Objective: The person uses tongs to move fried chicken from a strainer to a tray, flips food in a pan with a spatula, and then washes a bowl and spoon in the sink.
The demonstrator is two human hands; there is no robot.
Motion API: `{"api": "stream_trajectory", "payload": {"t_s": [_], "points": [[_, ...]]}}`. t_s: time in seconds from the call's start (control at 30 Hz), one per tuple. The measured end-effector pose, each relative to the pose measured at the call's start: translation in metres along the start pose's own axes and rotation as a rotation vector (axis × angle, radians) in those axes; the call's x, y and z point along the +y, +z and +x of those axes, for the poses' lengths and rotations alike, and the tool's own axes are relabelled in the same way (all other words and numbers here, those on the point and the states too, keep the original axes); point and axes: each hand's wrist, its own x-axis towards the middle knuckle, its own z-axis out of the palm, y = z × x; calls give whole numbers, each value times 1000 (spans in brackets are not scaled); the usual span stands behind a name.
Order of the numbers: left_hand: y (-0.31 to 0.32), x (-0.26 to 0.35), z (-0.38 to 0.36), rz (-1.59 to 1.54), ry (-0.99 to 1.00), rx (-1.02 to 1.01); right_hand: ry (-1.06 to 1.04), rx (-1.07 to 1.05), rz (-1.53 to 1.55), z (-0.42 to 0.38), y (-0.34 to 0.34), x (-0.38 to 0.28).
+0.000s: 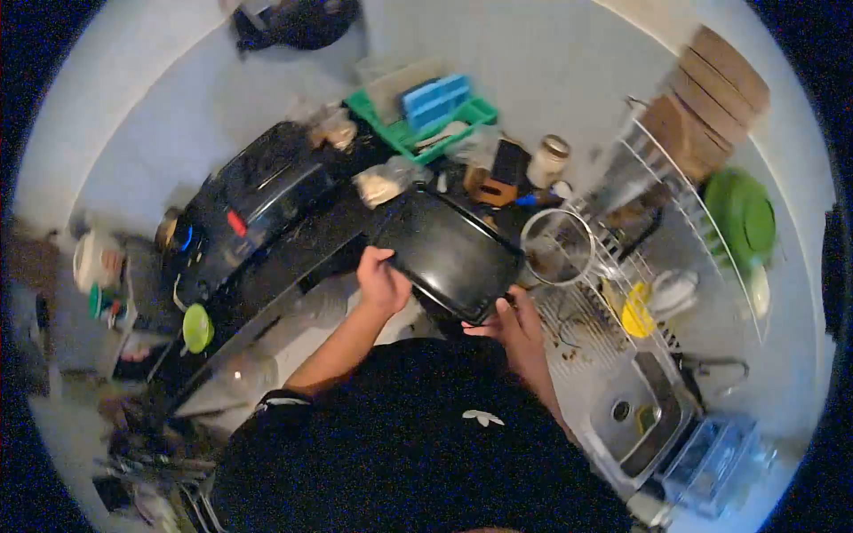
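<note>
A dark, rectangular baking pan with a raised rim is held up before my torso, tilted. My left hand grips its left corner, thumb on top. At the near right corner, my right hand is closed on the edge, its lower fingers partly hidden. A round clear glass bowl stands just right of the pan. Behind the pan's far left corner lies a plastic bag with something pale inside.
The sink and ribbed drainboard are on the right, beneath a wire dish rack with a green bowl. A green organizer tray stands at the back. A black appliance and light green cup are at left.
</note>
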Motion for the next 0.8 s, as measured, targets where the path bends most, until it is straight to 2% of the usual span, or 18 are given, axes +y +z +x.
{"api": "stream_trajectory", "payload": {"t_s": [0.07, 0.1, 0.17, 0.27, 0.37, 0.43, 0.5, 0.57, 0.6, 0.67, 0.73, 0.77, 0.8], "points": [[-10, 4, -4, -33, -53, -28, 28, -58, -30, 2, 18, -8], [-17, 8, -7, -42, -15, -11, 36, -72, -46, 3, 25, -12], [-34, 13, -8, -78, -63, 47, 36, -128, -37, 12, 32, -1], [-55, 34, -22, -72, -22, 96, 94, -173, -18, 23, 39, 20], [-71, 57, -35, -42, 43, 139, -7, -283, -269, 43, 46, 47], [-81, 78, -46, 43, 117, 185, 198, -280, -89, 40, 80, 34], [-84, 107, -54, 28, 107, 141, 170, -333, -80, 52, 101, 47], [-84, 138, -66, 184, 211, 168, 139, -387, -74, 71, 108, 81], [-100, 150, -69, 205, 201, 161, 110, -382, -273, 85, 103, 114], [-131, 174, -79, 191, 189, 249, 93, -341, -474, 88, 117, 137], [-148, 199, -89, 176, 142, 301, -70, -331, -598, 90, 150, 141], [-153, 214, -91, 165, 121, 324, -66, -315, -610, 95, 158, 148], [-167, 226, -91, 207, 109, 199, -17, -372, -690, 102, 163, 158]]}}
